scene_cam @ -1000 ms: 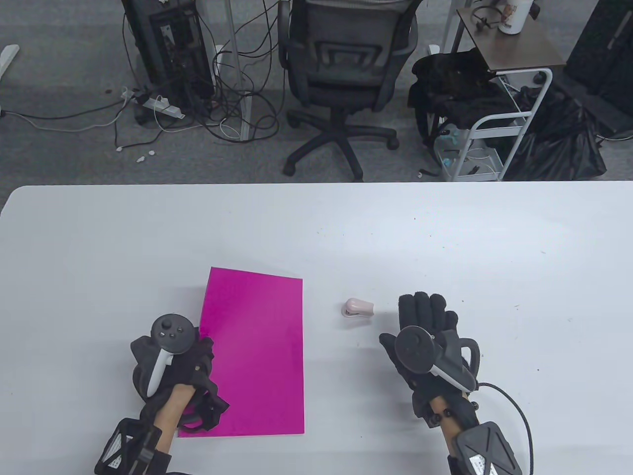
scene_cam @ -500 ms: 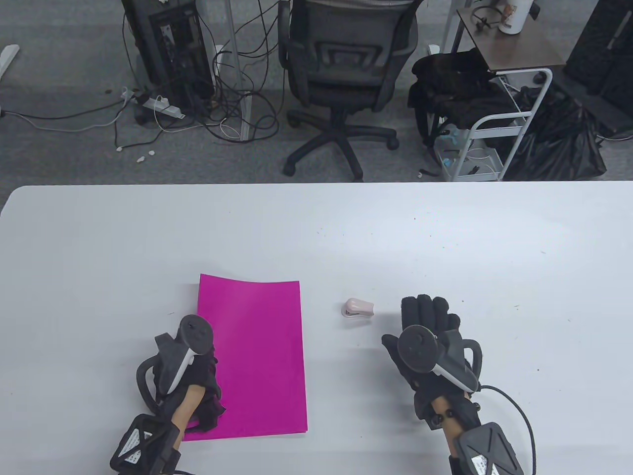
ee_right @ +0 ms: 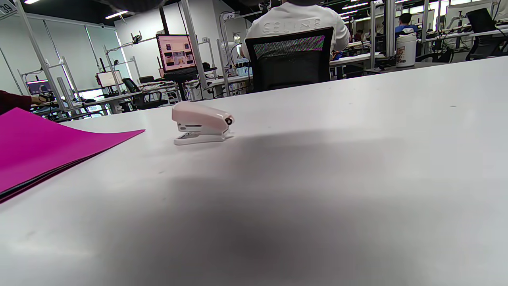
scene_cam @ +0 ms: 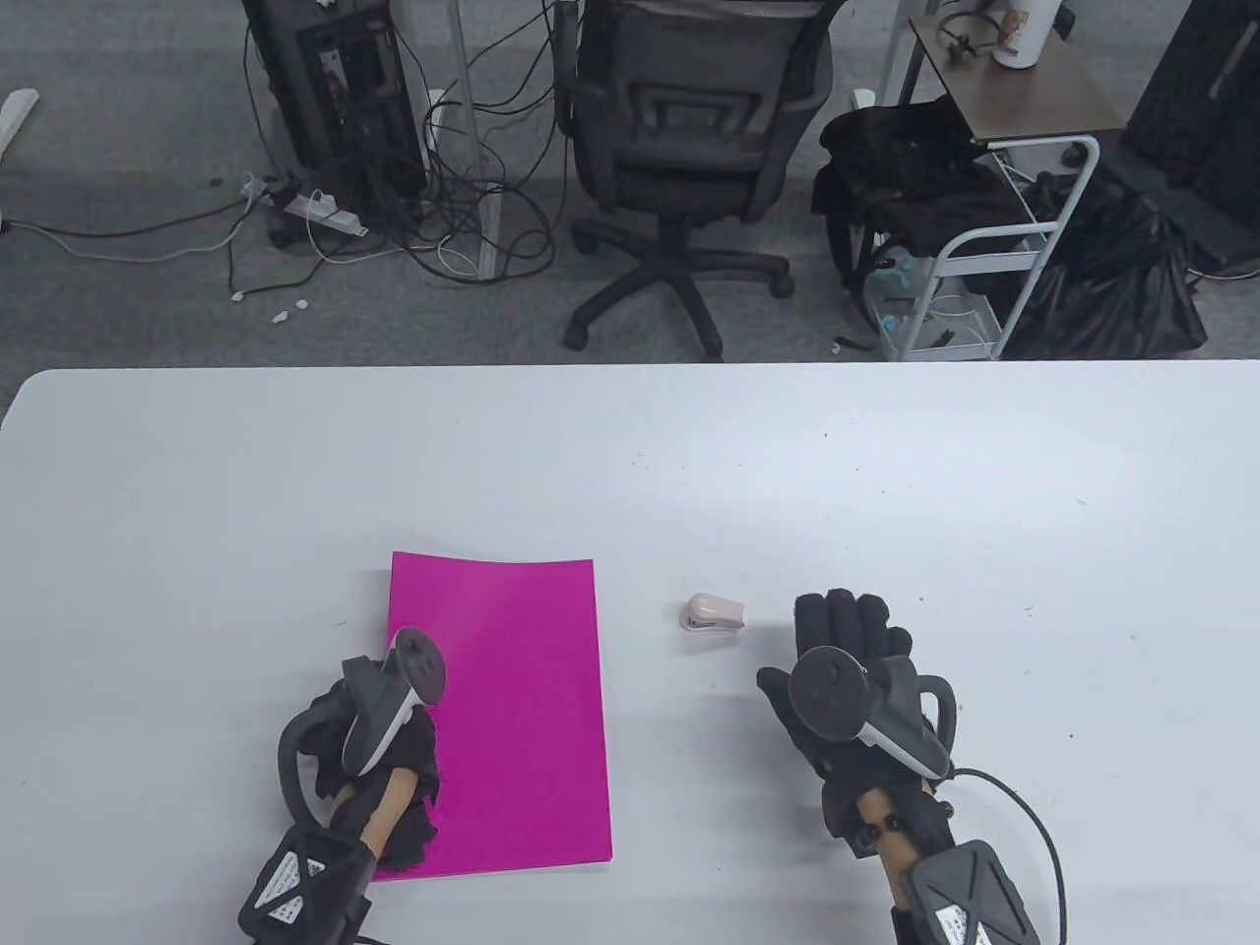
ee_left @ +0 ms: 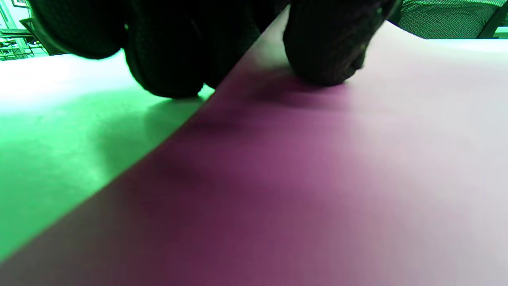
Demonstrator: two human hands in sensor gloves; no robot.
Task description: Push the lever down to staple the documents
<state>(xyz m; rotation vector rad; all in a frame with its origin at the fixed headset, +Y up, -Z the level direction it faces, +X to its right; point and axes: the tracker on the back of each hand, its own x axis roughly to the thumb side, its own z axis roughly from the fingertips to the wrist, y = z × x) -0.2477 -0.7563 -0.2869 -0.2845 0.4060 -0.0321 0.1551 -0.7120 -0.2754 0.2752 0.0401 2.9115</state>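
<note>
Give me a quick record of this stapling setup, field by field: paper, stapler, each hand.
paper: magenta stack flat on the white table
stapler: small pale one, right of the paper, apart from it, untouched
left hand: on the paper's left edge, one fingertip pressing the sheet
right hand: flat on the table, right of the stapler, holding nothing

The left hand (scene_cam: pixel 379 748) covers the magenta paper stack's (scene_cam: pixel 512 709) 8 o'clock edge; its grip there cannot be told.
</note>
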